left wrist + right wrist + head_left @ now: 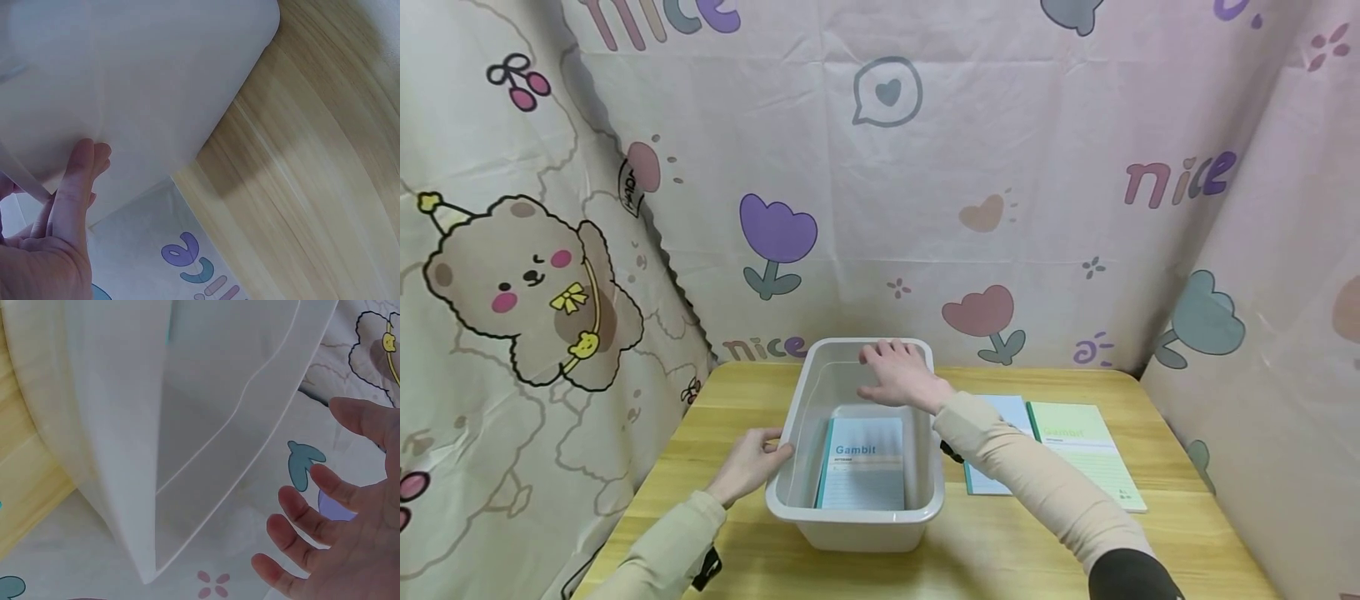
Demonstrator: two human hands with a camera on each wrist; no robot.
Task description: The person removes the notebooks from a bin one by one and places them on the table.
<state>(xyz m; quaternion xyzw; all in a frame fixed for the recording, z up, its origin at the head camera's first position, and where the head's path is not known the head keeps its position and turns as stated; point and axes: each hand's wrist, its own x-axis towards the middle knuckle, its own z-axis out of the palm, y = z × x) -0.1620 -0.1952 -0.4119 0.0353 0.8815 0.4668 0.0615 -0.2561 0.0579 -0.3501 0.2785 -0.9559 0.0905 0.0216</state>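
A white plastic bin (857, 535) holds a light blue "Gambit" notebook (868, 483) lying on its floor. My left hand (748, 467) pinches the bin's left rim, thumb over the edge. In the left wrist view, the fingers of that hand (65, 231) lie along the bin's outer wall (144, 81). Over the far part of the bin, my right hand (906, 377) hovers with spread fingers and nothing in it. The right wrist view shows that hand (344, 531) apart from the bin's wall (112, 394), its fingers slightly bent.
Right of the bin, a blue notebook (985, 482) and a green "Gambit" notebook (1086, 450) lie on the wooden table (1022, 550), partly behind the right sleeve. A patterned curtain (865, 183) hangs behind the table and on both sides.
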